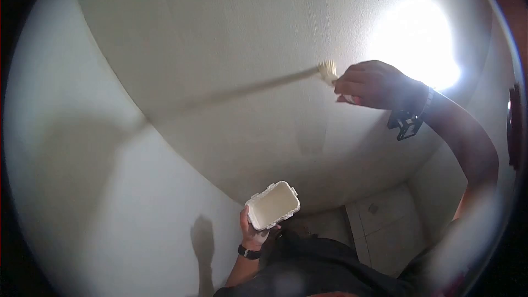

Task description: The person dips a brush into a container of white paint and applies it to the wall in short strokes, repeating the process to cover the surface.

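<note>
Paint-like pale liquid (275,204) lies in the white container (288,188) held by the left hand (254,233); the right hand (369,85) grips a brush (328,71) against the wall (231,49).

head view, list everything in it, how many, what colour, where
brush: one, cream bristles, in the right hand
tub: one, white, lower centre, in the left hand
tub contents: off-white, inside it
wall surfaces: several, pale, all around
bright light: one, white, upper right
shadows: several, grey, on the wall surfaces
floor tiles: several, greyish, lower right
unclear object: one, dark red, right edge
wristband: one, black, left wrist
clothing: dark, bottom
hands: two, left lower centre, right upper right
</note>
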{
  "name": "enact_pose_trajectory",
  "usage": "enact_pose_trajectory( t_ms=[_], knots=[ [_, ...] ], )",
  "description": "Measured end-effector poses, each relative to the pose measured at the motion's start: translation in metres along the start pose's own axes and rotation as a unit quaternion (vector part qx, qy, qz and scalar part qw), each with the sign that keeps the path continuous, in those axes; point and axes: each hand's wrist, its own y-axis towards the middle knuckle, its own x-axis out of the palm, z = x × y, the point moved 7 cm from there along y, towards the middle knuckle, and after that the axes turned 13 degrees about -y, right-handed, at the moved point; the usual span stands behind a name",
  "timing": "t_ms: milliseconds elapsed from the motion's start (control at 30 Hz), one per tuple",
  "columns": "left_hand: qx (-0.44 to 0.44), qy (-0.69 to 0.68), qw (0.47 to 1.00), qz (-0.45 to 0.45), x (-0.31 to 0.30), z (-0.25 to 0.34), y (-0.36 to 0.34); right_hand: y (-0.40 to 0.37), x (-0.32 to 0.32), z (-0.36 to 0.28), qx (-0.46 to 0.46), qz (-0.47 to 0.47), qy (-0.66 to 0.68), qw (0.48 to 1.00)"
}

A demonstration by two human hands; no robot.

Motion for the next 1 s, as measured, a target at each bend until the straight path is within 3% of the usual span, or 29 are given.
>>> enact_pose_trajectory(
  t_ms=[133, 167, 200, 233, 267, 300, 333, 367, 400, 467, 567, 600, 633, 667, 700, 733, 767, 800, 833, 900, 967, 1000],
  knots=[
    [0.028, 0.019, 0.999, 0.011, 0.003, 0.0, -0.002, 0.013, -0.005, 0.018, -0.003, 0.025, 0.0, 1.0],
    [0.023, 0.004, 1.0, 0.009, 0.001, 0.0, -0.002, 0.025, -0.019, 0.03, 0.01, 0.048, -0.056, 0.997],
    [0.024, 0.012, 1.0, 0.01, 0.0, 0.001, -0.001, 0.029, -0.031, 0.054, 0.033, 0.047, 0.003, 0.998],
    [0.022, -0.005, 1.0, 0.013, -0.001, 0.0, 0.001, 0.037, -0.048, 0.069, 0.15, 0.028, 0.056, 0.987],
    [0.02, -0.023, 0.999, 0.017, -0.002, 0.0, 0.002, 0.042, -0.066, 0.083, 0.265, 0.021, 0.11, 0.958],
    [0.019, -0.02, 0.999, 0.019, -0.002, -0.001, 0.001, 0.029, -0.039, 0.122, 0.331, 0.088, 0.496, 0.798],
    [0.023, -0.022, 0.999, 0.03, -0.004, -0.001, 0.0, 0.05, -0.08, 0.124, 0.257, 0.076, 0.193, 0.944],
    [0.027, -0.024, 0.999, 0.039, -0.005, -0.001, 0.0, 0.071, -0.116, 0.115, 0.153, 0.055, -0.135, 0.977],
    [0.026, -0.021, 0.999, 0.039, -0.003, -0.001, 0.001, 0.07, -0.125, 0.118, 0.147, 0.093, -0.218, 0.961],
    [0.041, -0.003, 0.999, 0.035, -0.001, 0.001, 0.0, 0.065, -0.137, 0.097, 0.205, 0.049, -0.25, 0.945],
    [0.027, -0.013, 0.999, 0.037, 0.0, 0.0, -0.002, 0.049, -0.095, 0.113, 0.357, -0.118, -0.126, 0.918],
    [0.028, -0.015, 0.999, 0.037, 0.001, 0.001, -0.003, 0.035, -0.069, 0.093, 0.192, 0.031, -0.135, 0.972],
    [0.026, -0.016, 0.999, 0.031, 0.004, 0.001, -0.003, 0.022, -0.063, 0.068, 0.017, 0.179, -0.135, 0.974],
    [0.025, -0.012, 0.999, 0.023, 0.006, 0.001, -0.002, 0.014, -0.048, 0.068, 0.215, 0.047, 0.102, 0.97],
    [0.024, -0.012, 0.999, 0.023, 0.006, 0.0, -0.003, 0.007, -0.036, 0.059, 0.274, -0.007, 0.238, 0.932],
    [0.024, -0.019, 0.999, 0.024, 0.006, 0.0, -0.003, -0.001, -0.016, 0.052, 0.3, -0.111, 0.286, 0.903],
    [0.025, -0.026, 0.999, 0.025, 0.006, 0.0, -0.003, -0.003, -0.01, 0.039, 0.166, -0.063, 0.184, 0.967],
    [0.027, -0.026, 0.999, 0.026, 0.004, 0.001, -0.003, -0.009, -0.005, 0.025, 0.045, 0.014, 0.062, 0.997],
    [0.025, -0.028, 0.999, 0.017, 0.002, 0.001, -0.003, -0.007, -0.01, 0.008, -0.01, 0.035, 0.02, 0.999],
    [0.027, -0.028, 0.999, 0.007, 0.002, 0.002, -0.002, 0.0, -0.013, 0.007, 0.018, 0.002, 0.038, 0.999],
    [0.008, -0.06, 0.998, 0.015, 0.006, -0.001, -0.004, 0.019, -0.025, 0.022, 0.03, -0.002, -0.029, 0.999],
    [0.009, -0.061, 0.998, 0.018, 0.003, 0.0, -0.005, 0.031, -0.038, 0.036, 0.009, 0.044, -0.032, 0.998]
  ],
)
